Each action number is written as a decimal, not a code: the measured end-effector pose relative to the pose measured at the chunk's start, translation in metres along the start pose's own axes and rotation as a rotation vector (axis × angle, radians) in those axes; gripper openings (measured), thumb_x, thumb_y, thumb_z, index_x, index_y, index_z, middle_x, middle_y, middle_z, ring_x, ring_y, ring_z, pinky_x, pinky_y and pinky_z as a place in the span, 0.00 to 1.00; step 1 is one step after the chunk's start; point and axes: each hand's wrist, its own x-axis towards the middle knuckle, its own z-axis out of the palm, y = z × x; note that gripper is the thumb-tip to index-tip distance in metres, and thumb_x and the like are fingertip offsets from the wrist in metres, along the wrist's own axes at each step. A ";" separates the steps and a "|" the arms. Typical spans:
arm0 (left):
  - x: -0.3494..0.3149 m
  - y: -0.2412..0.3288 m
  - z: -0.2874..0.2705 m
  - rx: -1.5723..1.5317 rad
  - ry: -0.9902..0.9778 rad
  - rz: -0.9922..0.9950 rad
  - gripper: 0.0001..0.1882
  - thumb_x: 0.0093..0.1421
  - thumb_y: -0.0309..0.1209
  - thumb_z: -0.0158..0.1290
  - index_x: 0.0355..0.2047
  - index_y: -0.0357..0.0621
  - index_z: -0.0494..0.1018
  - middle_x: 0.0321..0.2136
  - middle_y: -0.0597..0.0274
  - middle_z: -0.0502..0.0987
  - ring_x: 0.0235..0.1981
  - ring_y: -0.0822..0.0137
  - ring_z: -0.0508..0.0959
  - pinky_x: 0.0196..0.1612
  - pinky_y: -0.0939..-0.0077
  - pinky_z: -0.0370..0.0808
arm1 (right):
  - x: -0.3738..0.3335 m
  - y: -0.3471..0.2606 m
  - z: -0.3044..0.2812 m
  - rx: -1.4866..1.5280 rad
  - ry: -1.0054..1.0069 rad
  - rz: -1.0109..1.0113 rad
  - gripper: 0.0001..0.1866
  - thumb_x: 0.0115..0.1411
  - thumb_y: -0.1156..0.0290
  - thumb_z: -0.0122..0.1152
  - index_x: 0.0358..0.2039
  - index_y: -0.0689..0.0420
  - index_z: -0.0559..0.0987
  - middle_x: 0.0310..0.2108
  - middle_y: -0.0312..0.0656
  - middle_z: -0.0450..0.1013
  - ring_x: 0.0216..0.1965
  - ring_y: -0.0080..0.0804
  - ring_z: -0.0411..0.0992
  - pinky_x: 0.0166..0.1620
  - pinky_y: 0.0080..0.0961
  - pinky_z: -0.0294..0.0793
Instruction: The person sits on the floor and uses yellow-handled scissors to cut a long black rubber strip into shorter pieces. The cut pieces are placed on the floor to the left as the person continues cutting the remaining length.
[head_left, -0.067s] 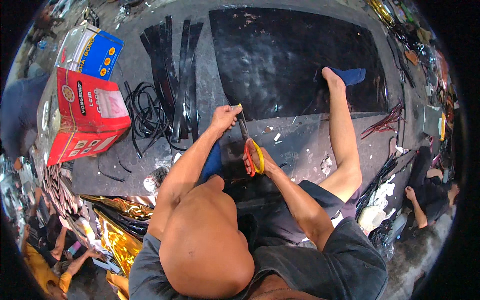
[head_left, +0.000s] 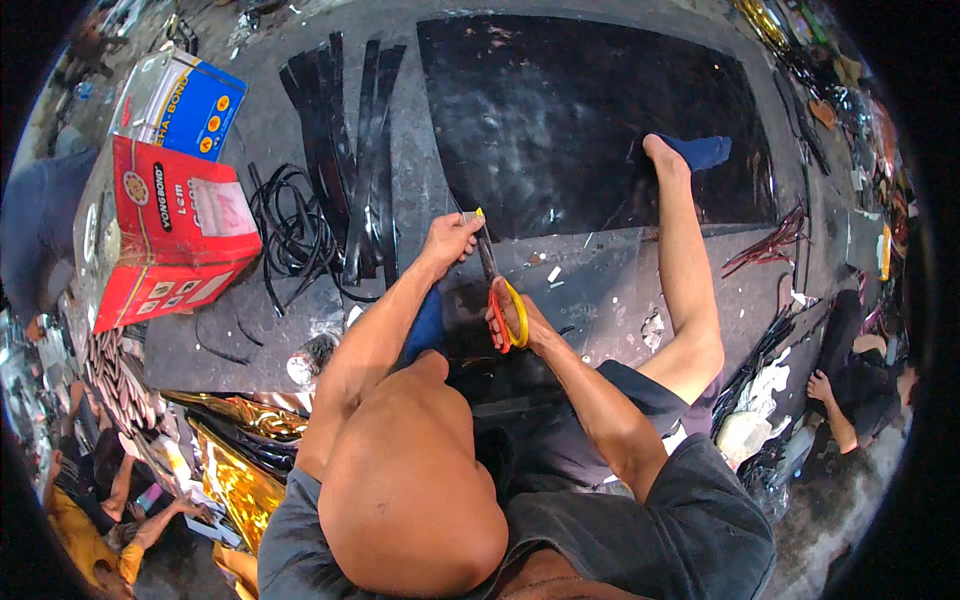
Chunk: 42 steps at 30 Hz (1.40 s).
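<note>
My right hand (head_left: 520, 318) is closed around the handles of a pair of scissors (head_left: 516, 312), one loop yellow and the other orange-red. The dark blades point up and away, toward the near left corner of a large black sheet (head_left: 600, 120). Just left of the blade tips, my left hand (head_left: 452, 240) is closed in a pinch beside that corner. A small pale piece with a bit of yellow shows at its thumb; what exactly the fingers hold cannot be made out. My right foot, in a dark blue sock (head_left: 704, 153), rests on the sheet.
Black strips (head_left: 350, 150) and a coiled black cord (head_left: 290, 225) lie left of the sheet. Farther left stand a red carton (head_left: 180, 230) and a blue-and-white box (head_left: 200, 105). Gold foil (head_left: 240, 470) lies lower left. Thin reddish strips (head_left: 770, 245) lie at right. Other people sit at both sides.
</note>
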 end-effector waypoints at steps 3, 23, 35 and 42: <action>0.000 -0.004 0.001 -0.114 -0.030 0.086 0.12 0.62 0.39 0.55 0.31 0.42 0.73 0.20 0.69 0.71 0.18 0.78 0.70 0.20 0.82 0.67 | 0.002 -0.006 0.000 -0.036 0.020 -0.036 0.49 0.46 0.18 0.38 0.24 0.62 0.71 0.14 0.38 0.65 0.14 0.30 0.69 0.18 0.26 0.72; 0.000 -0.021 -0.009 0.214 0.137 0.350 0.13 0.61 0.36 0.52 0.24 0.40 0.70 0.15 0.72 0.66 0.18 0.78 0.65 0.22 0.77 0.61 | 0.010 -0.017 0.016 -0.126 0.138 -0.081 0.48 0.49 0.21 0.42 0.22 0.65 0.74 0.14 0.41 0.66 0.13 0.31 0.69 0.18 0.28 0.69; 0.000 -0.016 -0.005 -0.135 0.039 0.235 0.11 0.62 0.32 0.52 0.23 0.46 0.69 0.15 0.75 0.66 0.16 0.80 0.62 0.20 0.82 0.58 | 0.010 -0.041 0.022 -0.131 0.169 -0.126 0.45 0.51 0.22 0.39 0.18 0.61 0.68 0.10 0.40 0.62 0.10 0.31 0.66 0.13 0.28 0.65; -0.017 0.005 -0.012 -0.093 -0.051 0.139 0.12 0.64 0.34 0.51 0.22 0.48 0.69 0.15 0.75 0.66 0.15 0.81 0.63 0.19 0.84 0.57 | 0.028 -0.060 0.021 -0.131 0.215 -0.165 0.42 0.55 0.27 0.41 0.16 0.60 0.68 0.09 0.40 0.62 0.09 0.31 0.66 0.12 0.29 0.63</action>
